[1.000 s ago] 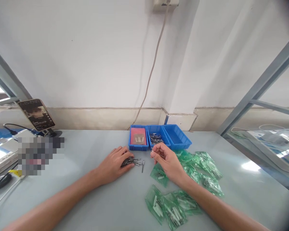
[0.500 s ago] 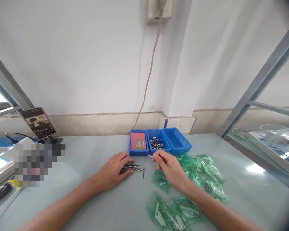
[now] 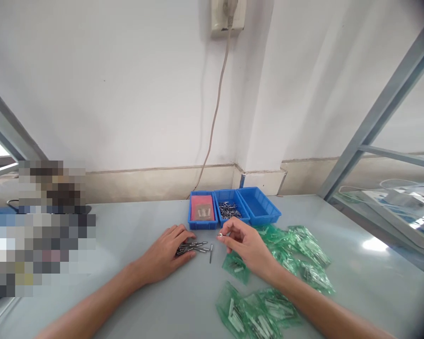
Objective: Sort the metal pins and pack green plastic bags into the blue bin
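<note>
No text, label, brand or number readable on the metal pins (image 3: 197,245), green bags (image 3: 310,246), blue trays (image 3: 258,207) or wall socket (image 3: 216,24), pixelated patch (image 3: 49,235) at left illegible

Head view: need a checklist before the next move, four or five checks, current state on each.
1. Small metal part pinched by right hand fingertips: ok.
2. Part type identifiable: cannot tell, too small and partly covered.
3. Left hand at the metal pins: ok, cupped around their near side.
4. All pins within the left hand's curl: not ok, several stick out to the right.
5. Right forearm off the green bags: cannot tell, it passes over or beside them.
</note>
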A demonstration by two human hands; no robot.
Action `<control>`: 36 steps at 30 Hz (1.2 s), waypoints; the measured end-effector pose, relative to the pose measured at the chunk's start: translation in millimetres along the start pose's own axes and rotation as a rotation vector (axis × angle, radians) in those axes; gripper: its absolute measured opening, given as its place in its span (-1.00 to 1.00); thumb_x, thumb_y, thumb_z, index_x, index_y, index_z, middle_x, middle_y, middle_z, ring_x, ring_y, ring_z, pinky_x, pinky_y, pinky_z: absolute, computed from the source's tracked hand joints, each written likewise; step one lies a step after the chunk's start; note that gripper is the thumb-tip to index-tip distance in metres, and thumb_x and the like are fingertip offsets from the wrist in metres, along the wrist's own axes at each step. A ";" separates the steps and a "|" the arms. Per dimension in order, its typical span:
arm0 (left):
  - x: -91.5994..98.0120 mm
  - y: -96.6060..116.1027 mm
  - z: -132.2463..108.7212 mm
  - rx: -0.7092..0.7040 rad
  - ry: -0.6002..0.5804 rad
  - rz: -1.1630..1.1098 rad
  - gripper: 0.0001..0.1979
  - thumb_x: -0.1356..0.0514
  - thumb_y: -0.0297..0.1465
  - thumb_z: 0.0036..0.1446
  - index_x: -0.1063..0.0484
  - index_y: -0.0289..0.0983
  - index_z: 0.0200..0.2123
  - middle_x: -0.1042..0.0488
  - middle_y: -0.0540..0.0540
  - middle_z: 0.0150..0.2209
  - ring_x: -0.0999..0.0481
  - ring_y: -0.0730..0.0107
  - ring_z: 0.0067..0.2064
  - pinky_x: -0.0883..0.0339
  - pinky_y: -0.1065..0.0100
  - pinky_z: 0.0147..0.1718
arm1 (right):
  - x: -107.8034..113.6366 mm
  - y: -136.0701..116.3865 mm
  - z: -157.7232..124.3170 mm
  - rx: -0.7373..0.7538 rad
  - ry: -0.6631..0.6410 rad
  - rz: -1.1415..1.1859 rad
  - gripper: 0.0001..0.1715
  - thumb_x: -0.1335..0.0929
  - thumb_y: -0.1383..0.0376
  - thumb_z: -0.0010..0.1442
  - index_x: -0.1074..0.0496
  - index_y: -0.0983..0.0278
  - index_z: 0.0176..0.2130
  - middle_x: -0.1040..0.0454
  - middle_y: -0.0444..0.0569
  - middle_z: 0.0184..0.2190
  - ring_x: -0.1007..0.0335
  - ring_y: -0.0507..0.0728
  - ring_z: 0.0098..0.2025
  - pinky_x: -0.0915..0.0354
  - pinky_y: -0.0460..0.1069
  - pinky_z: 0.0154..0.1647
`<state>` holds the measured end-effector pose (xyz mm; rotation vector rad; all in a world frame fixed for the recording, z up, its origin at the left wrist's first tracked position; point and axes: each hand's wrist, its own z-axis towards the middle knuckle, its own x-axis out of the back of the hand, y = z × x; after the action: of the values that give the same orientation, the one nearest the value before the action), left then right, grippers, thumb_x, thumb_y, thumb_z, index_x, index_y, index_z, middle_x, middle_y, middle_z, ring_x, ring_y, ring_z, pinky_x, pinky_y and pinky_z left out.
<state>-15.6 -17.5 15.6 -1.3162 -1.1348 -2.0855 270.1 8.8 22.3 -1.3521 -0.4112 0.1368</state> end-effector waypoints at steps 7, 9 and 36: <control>-0.8 -1.0 0.1 -0.013 0.005 -0.010 -0.74 -0.16 -0.18 0.49 -0.40 -0.13 0.13 -0.46 -0.12 0.00 -0.44 0.16 -0.02 -0.37 0.15 0.02 | 3.4 -1.9 4.3 -0.106 0.077 0.169 -0.50 -0.40 -0.13 0.37 -0.36 0.22 -0.31 -0.36 -0.25 -0.54 -0.17 -0.03 -0.60 -0.13 -0.09 -0.54; -1.2 -1.5 0.0 -0.012 -0.002 -0.011 -0.74 -0.16 -0.19 0.49 -0.40 -0.14 0.13 -0.45 -0.12 0.01 -0.43 0.16 -0.02 -0.36 0.15 0.03 | 5.7 -3.2 6.0 -0.153 0.114 0.239 -0.45 -0.42 -0.18 0.32 -0.34 0.21 -0.34 -0.32 -0.27 -0.56 -0.11 -0.05 -0.63 -0.11 -0.10 -0.58; -4.0 4.6 23.0 -0.127 -0.100 0.479 -0.65 -0.09 -0.05 0.50 -0.37 -0.22 0.03 -0.49 -0.16 -0.05 -0.56 0.12 -0.16 -0.41 0.24 -0.29 | -0.5 -7.0 -15.3 0.383 -0.284 -0.843 -0.94 -0.37 0.33 0.50 -0.46 0.17 -0.11 -0.51 -0.08 -0.09 -0.39 0.20 -0.02 -0.23 0.11 0.04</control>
<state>1.8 -1.7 18.9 -1.5825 -0.6438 -1.7735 274.2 -6.9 26.5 -0.7004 -1.1012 -0.2849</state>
